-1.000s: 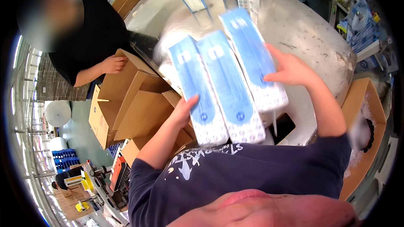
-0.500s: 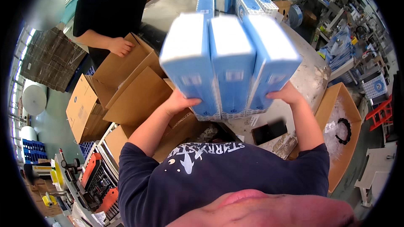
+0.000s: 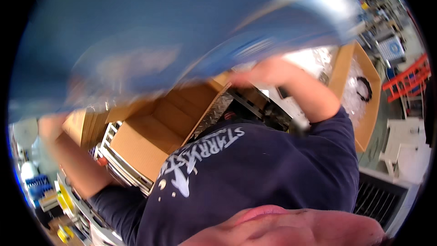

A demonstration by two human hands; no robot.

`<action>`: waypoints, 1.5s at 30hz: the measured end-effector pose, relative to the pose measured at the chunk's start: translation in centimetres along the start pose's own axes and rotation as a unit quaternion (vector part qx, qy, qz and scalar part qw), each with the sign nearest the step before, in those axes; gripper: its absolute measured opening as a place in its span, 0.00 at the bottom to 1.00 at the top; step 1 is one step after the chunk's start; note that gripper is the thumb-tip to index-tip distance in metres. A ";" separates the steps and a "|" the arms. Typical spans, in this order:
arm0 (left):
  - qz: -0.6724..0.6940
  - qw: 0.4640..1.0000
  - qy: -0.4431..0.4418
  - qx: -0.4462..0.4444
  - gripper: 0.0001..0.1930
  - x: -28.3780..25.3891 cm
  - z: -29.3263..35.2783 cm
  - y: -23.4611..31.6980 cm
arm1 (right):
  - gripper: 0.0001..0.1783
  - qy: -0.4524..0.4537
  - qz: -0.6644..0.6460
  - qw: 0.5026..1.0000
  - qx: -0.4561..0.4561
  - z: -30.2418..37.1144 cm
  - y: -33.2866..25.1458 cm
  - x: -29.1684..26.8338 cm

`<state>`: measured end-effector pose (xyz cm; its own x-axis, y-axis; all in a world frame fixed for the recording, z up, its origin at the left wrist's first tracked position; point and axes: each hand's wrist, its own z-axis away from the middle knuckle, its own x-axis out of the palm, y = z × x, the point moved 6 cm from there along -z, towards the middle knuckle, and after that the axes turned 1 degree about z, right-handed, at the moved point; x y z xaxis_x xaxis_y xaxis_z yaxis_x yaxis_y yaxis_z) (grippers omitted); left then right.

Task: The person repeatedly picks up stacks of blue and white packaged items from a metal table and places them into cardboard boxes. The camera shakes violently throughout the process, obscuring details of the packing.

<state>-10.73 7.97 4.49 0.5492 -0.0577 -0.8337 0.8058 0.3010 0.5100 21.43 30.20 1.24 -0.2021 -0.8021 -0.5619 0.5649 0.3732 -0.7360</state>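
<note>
Blue-and-white boxes (image 3: 150, 32), smeared by motion, fill the upper part of the view, close to me. My left hand (image 3: 52, 125) presses against their left end, its fingers mostly hidden behind them. At the lower right side of the boxes, my right hand (image 3: 261, 73) grips them, blurred as well. Both arms are raised and spread apart. Below the boxes, between my forearms, an opened cardboard carton (image 3: 168, 114) shows its bare brown inner walls; its far part is covered from sight.
A long cardboard box (image 3: 371, 118) with clear plastic bags and a black ring (image 3: 364, 89) stands at the right. Beyond it are a red ladder-like frame (image 3: 407, 79) and a white stand (image 3: 400, 143). Part of the worktable (image 3: 302, 64) shows behind my right arm.
The boxes have swung from above the table to the left and much closer, turning from upright to tilted. Both my hands have moved left with them. The co-worker is now hidden.
</note>
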 end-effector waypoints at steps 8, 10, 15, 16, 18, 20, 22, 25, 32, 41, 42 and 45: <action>0.402 0.885 -0.188 -0.138 0.35 20.5 -6.7 -13.0 | 0.18 0.030 -0.087 0.987 -0.129 -2.2 8.9 5.4; 0.479 0.836 -0.191 -0.189 0.37 25.9 -8.8 -13.3 | 0.20 0.184 0.051 0.979 0.069 -2.2 16.2 1.2; 0.208 0.977 0.035 -0.035 0.35 27.8 -9.7 -15.1 | 0.41 0.294 0.195 0.865 0.356 2.6 34.9 0.0; 0.097 0.987 0.127 -0.021 0.34 27.1 -8.8 -13.3 | 0.41 0.296 0.185 0.850 0.394 2.4 36.5 0.8; -0.005 0.982 0.169 0.080 0.34 26.3 -7.8 -8.4 | 0.36 0.329 0.134 0.832 0.426 1.4 31.1 1.9; -0.170 0.975 0.116 0.085 0.40 27.1 -8.5 -4.1 | 0.32 0.345 0.203 0.837 0.372 -0.4 32.5 1.5; -0.202 0.979 0.033 -0.004 0.49 28.1 -9.9 -2.2 | 0.28 0.374 0.243 0.843 0.302 -1.7 33.0 0.3; -0.231 0.967 -0.066 -0.085 0.58 31.0 -12.4 -3.7 | 0.26 0.372 0.277 0.857 0.224 -2.6 35.1 -3.2; -0.255 0.924 -0.201 -0.201 0.69 37.3 -17.2 -5.3 | 0.21 0.501 0.257 0.804 0.191 5.0 40.9 -17.3; -0.294 0.872 -0.275 -0.279 0.61 40.8 -16.5 -9.7 | 0.20 0.499 0.084 0.751 0.425 23.6 64.2 -13.3; -0.298 0.868 -0.275 -0.287 0.61 40.4 -16.1 -9.7 | 0.22 0.453 0.085 0.774 0.435 23.6 68.3 -9.8; -0.309 0.854 -0.274 -0.316 0.58 39.0 -14.5 -10.3 | 0.23 0.302 0.120 0.794 0.514 21.6 73.5 -3.9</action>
<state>-0.77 16.40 -36.37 0.2233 -0.7757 -0.5903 0.7943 0.4959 -0.3511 81.05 50.71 -42.46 -0.1617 -0.2790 -0.9466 0.9364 -0.3461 -0.0579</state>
